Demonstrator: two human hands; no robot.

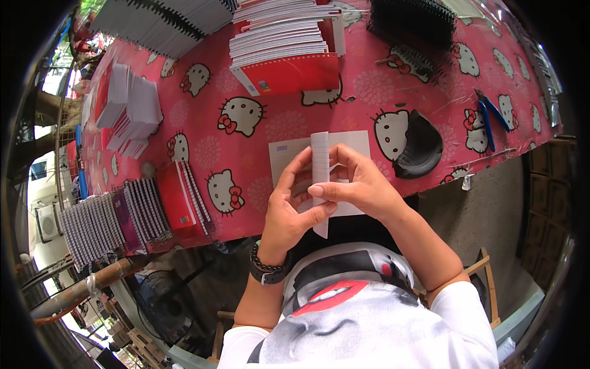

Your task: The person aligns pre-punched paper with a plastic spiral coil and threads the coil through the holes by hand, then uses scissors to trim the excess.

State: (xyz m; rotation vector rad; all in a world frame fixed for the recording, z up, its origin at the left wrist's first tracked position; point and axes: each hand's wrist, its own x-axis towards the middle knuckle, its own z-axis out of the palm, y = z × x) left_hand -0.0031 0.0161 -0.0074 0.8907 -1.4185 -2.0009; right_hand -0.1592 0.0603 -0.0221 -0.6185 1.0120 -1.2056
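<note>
Outdoor-looking work spot, fan [163, 301] below at left, table [246, 154] under a pink patterned cover. Far side: a pile of red-covered notebooks [289, 77] and, to its right, black binding coils [412, 27]. Left: white pads [132, 101]; nearer, a row of spiral notebooks [98, 221] next to a red notebook [174, 197]. Right: black rounded piece [421, 147], blue-handled pliers [488, 123].

Step in hand looks like handling loose pages by hand, probably squaring or checking them before binding; a judgement only. Next move seems to call for keeping the edges even, then laying the paper down flat without creasing it.

Lined paper [321, 163] is upright between both hands at the near middle of the table, above a pale sheet [356, 141]. Shows as a narrow strip; can't tell one page from several. Left hand [284, 203] grips it from the left, right hand [362, 184] from the right. Both thumbs lie across its near face, right thumb above left; other fingers curl around the sides, tips partly hidden. Fingers closed on the paper, both hands.
</note>
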